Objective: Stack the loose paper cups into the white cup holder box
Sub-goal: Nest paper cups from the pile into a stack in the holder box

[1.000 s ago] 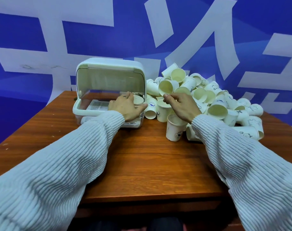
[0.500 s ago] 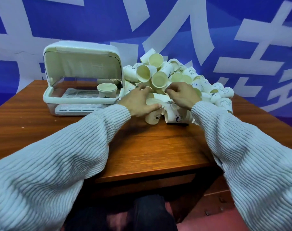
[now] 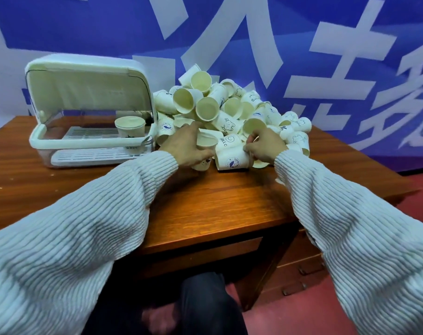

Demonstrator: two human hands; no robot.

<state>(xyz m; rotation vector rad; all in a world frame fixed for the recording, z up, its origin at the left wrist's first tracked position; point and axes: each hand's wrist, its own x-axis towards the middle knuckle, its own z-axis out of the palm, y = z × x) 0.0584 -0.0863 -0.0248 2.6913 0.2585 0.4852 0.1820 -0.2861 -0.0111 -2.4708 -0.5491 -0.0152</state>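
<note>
The white cup holder box (image 3: 60, 142) stands open at the left of the wooden table, its lid raised. One paper cup (image 3: 130, 126) stands upright at the right end of its slotted tray. A heap of loose paper cups (image 3: 220, 110) lies right of the box. My left hand (image 3: 185, 147) is wrapped around an upright cup (image 3: 205, 143) at the heap's front edge. My right hand (image 3: 266, 147) grips a cup lying on its side (image 3: 232, 160), with a blue print on it.
The wooden table (image 3: 205, 201) has its front edge close below my sleeves and its right corner near the heap. A blue and white banner (image 3: 302, 44) hangs right behind the box and the cups. A red floor shows at the lower right.
My left hand left the box, where one cup now stands, and moved right to the heap. Both hands have closed on cups at its front. The view shifted right and down.
</note>
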